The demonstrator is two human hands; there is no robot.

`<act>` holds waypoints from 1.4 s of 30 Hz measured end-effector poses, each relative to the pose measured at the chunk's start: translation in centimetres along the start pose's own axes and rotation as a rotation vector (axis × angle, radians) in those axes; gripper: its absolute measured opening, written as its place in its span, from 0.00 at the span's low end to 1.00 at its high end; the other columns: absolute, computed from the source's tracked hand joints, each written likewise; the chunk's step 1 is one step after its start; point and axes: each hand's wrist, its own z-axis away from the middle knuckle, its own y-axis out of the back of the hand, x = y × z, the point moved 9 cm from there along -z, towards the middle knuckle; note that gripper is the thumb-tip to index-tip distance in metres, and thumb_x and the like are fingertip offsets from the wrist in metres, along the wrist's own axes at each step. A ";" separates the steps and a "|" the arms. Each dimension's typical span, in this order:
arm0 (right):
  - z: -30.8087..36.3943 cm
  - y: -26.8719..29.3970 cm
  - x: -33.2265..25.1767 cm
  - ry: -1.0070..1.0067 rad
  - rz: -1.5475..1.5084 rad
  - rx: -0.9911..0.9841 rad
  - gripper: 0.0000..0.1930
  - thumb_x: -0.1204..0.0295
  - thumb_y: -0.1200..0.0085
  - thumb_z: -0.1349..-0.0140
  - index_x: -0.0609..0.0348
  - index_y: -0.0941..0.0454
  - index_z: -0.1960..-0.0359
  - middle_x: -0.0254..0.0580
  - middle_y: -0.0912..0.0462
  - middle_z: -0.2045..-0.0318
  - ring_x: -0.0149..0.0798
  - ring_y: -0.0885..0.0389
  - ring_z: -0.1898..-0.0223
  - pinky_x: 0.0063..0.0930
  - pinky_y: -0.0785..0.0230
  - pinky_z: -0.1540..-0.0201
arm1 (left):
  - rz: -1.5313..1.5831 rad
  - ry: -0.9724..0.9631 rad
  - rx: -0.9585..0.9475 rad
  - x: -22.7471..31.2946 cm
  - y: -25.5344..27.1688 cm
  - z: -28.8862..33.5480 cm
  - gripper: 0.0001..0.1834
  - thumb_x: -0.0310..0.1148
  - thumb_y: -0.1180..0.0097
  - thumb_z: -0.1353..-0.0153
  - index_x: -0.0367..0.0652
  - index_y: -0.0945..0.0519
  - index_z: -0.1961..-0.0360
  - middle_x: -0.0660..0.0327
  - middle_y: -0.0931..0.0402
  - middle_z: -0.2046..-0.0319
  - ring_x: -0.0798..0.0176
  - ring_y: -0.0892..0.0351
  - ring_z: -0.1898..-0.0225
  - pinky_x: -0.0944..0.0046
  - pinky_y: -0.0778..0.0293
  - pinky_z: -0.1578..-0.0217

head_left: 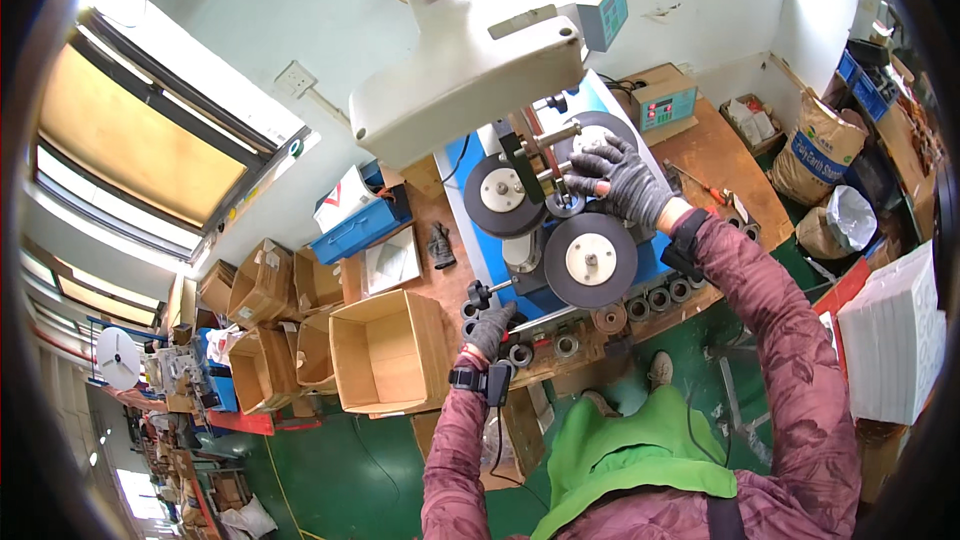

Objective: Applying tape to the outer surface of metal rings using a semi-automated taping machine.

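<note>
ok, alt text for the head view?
Grey-gloved right hand among round black discs with white hubs; grey-gloved left hand among small dark rings on a brown wooden bench. Open brown cardboard box stands further left.

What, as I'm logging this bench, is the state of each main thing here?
Left hand, gloved, grip unclear
Right hand, gloved, fingers apart
Front wheel, cannot tell whether spinning
Benchtop control box, display lit
Large cardboard box, open
Loose dark glove, unworn
Green apron, worn
</note>
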 end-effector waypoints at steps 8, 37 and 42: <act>5.0 4.6 1.8 -0.213 -0.390 0.250 0.23 0.73 0.44 0.53 0.53 0.31 0.51 0.48 0.27 0.59 0.49 0.27 0.60 0.33 0.32 0.57 | -0.321 -0.081 0.315 -2.0 1.5 0.2 0.13 0.41 0.55 0.41 0.43 0.26 0.70 0.54 0.29 0.83 0.56 0.29 0.83 0.58 0.35 0.81; -2.7 26.7 -1.6 -0.109 -0.269 0.664 0.09 0.69 0.48 0.47 0.58 0.24 0.66 0.44 0.23 0.68 0.39 0.24 0.65 0.27 0.32 0.61 | -0.315 -0.274 0.510 8.8 4.1 6.1 0.21 0.42 0.54 0.42 0.36 0.31 0.54 0.48 0.28 0.60 0.49 0.27 0.60 0.57 0.32 0.60; -9.7 28.0 -2.9 0.059 -0.595 0.679 0.09 0.69 0.47 0.49 0.59 0.24 0.67 0.44 0.23 0.68 0.37 0.24 0.65 0.25 0.32 0.60 | -0.034 -0.191 0.555 11.9 5.6 8.3 0.22 0.40 0.54 0.40 0.35 0.33 0.51 0.59 0.25 0.70 0.71 0.29 0.71 0.71 0.30 0.70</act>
